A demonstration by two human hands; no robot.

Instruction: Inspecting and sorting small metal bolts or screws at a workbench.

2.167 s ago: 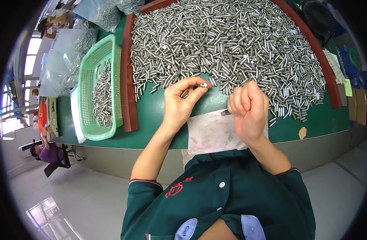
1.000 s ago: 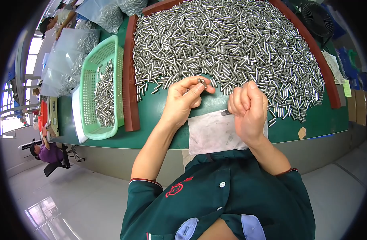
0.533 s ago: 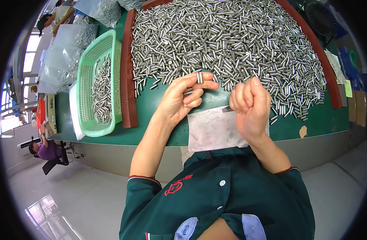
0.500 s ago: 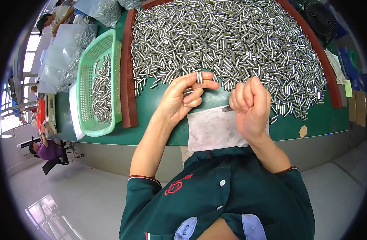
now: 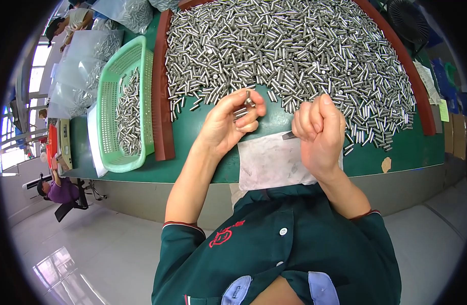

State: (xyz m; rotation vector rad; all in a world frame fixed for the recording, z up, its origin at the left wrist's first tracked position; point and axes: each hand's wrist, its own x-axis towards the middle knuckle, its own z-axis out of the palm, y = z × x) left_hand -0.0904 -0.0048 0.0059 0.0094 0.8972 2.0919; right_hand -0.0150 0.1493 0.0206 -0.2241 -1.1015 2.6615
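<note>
My left hand (image 5: 223, 122) is closed on several short metal pins (image 5: 249, 100). They sit between the thumb and the bent fingers, and one stands up past the thumb tip. My right hand (image 5: 320, 129) makes a loose fist with the thumb up. A dark flat tip (image 5: 288, 136) pokes out beside its curled fingers, over a stained white cloth (image 5: 266, 165); the rest of that piece is hidden. Beyond both hands spreads a wide heap of shiny metal pins (image 5: 289, 51) on the green tabletop (image 5: 203, 165).
Dark red rails (image 5: 163, 101) border the heap. Left of it stands a light green plastic basket (image 5: 107, 101) partly filled with pins. Clear bags of pins (image 5: 81, 66) lie farther left, by a scale (image 5: 64, 145). A black fan (image 5: 407, 23) is at far right. Other people are at the left.
My left fingers have curled inward, and the pins have tilted and turned between thumb and fingers. My right hand has barely moved.
</note>
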